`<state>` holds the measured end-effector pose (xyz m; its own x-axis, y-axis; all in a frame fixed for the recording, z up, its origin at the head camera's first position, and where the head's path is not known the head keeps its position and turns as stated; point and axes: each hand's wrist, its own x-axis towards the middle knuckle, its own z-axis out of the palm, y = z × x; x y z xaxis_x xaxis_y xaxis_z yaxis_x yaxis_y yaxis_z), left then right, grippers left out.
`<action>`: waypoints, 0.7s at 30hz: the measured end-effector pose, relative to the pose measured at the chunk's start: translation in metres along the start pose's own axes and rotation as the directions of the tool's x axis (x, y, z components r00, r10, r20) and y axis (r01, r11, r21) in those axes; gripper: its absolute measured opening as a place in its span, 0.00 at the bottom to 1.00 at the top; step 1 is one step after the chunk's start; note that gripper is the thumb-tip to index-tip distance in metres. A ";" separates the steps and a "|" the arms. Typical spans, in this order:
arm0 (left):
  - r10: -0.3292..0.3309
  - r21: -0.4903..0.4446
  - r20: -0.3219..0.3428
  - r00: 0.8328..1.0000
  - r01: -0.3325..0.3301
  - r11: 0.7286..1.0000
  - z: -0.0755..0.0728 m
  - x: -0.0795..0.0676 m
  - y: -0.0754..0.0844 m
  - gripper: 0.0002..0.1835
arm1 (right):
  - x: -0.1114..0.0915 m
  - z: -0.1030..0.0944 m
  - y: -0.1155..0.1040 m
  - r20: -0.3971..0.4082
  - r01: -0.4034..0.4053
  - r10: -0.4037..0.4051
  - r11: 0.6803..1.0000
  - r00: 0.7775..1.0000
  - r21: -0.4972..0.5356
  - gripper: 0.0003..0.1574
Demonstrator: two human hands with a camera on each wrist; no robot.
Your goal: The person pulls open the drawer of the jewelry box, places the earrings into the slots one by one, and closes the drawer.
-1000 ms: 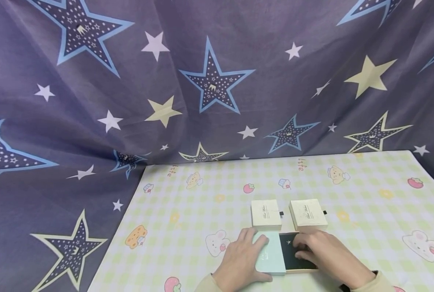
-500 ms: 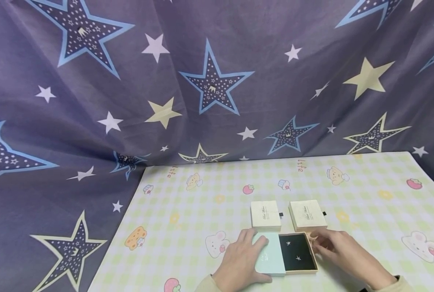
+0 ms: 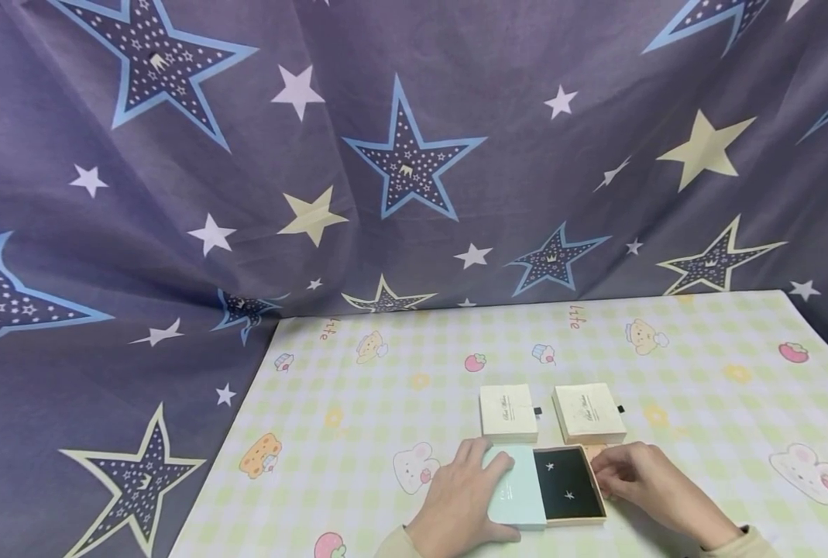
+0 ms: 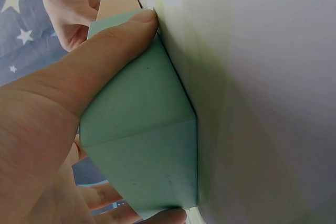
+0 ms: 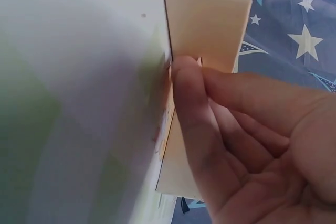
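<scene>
My left hand [image 3: 455, 492] grips a mint-green box sleeve [image 3: 521, 496], thumb along its near side and fingers over the top and far side. From its right end extends a tan drawer [image 3: 576, 521] with a black pad [image 3: 560, 508]. Two small silver star-shaped earrings [image 3: 569, 495] sit on that pad, one behind the other. At the drawer's right end is my right hand [image 3: 644, 480]. In the right wrist view its thumb and index finger [image 5: 189, 85] pinch a small tab at the end wall [image 5: 210, 30]; the fingertips mostly hide the tab.
Two cream boxes stand just behind, one at the left [image 3: 507, 412] and one at the right [image 3: 588, 411], each with a black tab on its right side. A checked tablecloth [image 3: 358, 418] covers the table. A star-patterned curtain [image 3: 246, 155] hangs behind.
My right hand has moved right, from over the black pad to the drawer's end, uncovering the second earring. My left hand keeps its grip on the sleeve.
</scene>
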<state>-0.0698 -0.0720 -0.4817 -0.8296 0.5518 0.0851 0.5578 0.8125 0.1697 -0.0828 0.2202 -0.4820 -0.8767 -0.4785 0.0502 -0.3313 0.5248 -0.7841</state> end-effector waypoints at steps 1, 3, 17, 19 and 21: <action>0.001 0.002 -0.001 1.000 -0.001 1.000 0.000 0.000 0.000 0.45 | 0.000 0.000 0.000 0.003 0.010 -0.010 1.000 1.000 0.009 0.04; 0.002 0.004 0.001 1.000 -0.002 1.000 0.000 0.000 0.000 0.45 | 0.002 0.001 -0.002 0.008 0.040 -0.040 0.999 0.999 0.032 0.03; -0.007 -0.003 0.022 1.000 0.007 1.000 -0.002 -0.001 0.000 0.45 | 0.022 0.021 -0.024 0.125 0.024 -0.047 0.982 0.991 0.185 0.06; -0.005 -0.002 0.017 1.000 0.005 1.000 -0.002 -0.001 0.000 0.45 | 0.026 0.025 -0.027 0.135 0.018 -0.045 0.982 0.990 0.189 0.06; -0.001 0.000 0.009 1.000 0.001 1.000 -0.001 -0.001 -0.001 0.45 | 0.030 0.029 -0.030 0.140 0.014 -0.039 0.984 0.989 0.180 0.06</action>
<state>-0.0692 -0.0733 -0.4807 -0.8297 0.5530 0.0760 0.5573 0.8128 0.1698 -0.0889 0.1703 -0.4751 -0.8056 -0.5925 -0.0062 -0.2750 0.3831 -0.8818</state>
